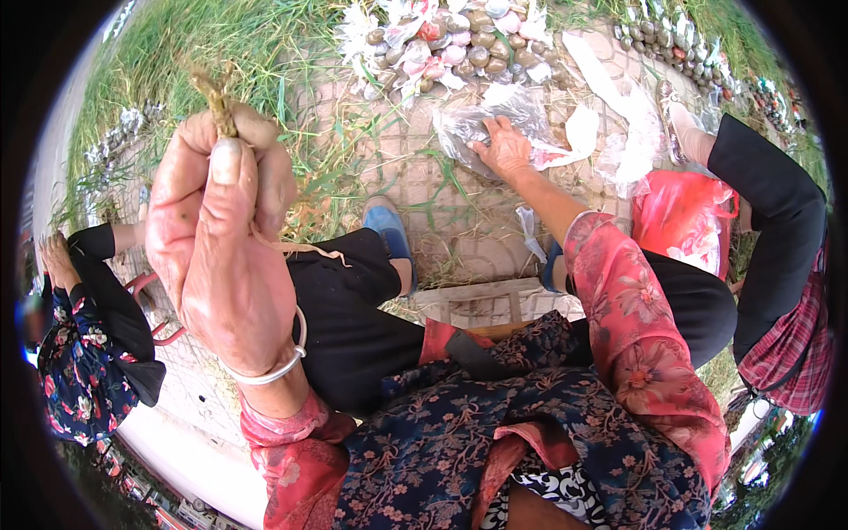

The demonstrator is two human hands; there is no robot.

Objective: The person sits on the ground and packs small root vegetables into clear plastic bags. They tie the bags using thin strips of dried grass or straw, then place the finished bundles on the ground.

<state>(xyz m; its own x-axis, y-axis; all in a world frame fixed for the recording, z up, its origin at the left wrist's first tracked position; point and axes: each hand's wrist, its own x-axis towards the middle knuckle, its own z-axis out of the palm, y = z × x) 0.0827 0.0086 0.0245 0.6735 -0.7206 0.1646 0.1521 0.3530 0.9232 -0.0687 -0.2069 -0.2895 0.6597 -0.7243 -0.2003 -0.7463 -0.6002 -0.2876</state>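
Raised close to the camera, my left hand point(228, 212) pinches a knobbly brown plant root point(220, 99) between thumb and bent fingers. The root's rough forked end sticks up above the thumb. A thin pale root strand point(321, 250) trails out on the right side of the same hand; whether it joins the root is hidden by the palm. Down on the paving, my right hand point(503, 146) rests on a crumpled clear plastic bag point(457, 129), fingers apart. What lies inside the bag is unclear.
Beyond the bag is a pile of plastic-wrapped brown lumps point(477, 50). A red plastic bag point(679, 212) and white plastic sheets point(629, 146) lie to the right. One person point(86, 358) sits at left, another point(768, 192) at right. Grass point(218, 40) borders the paving.
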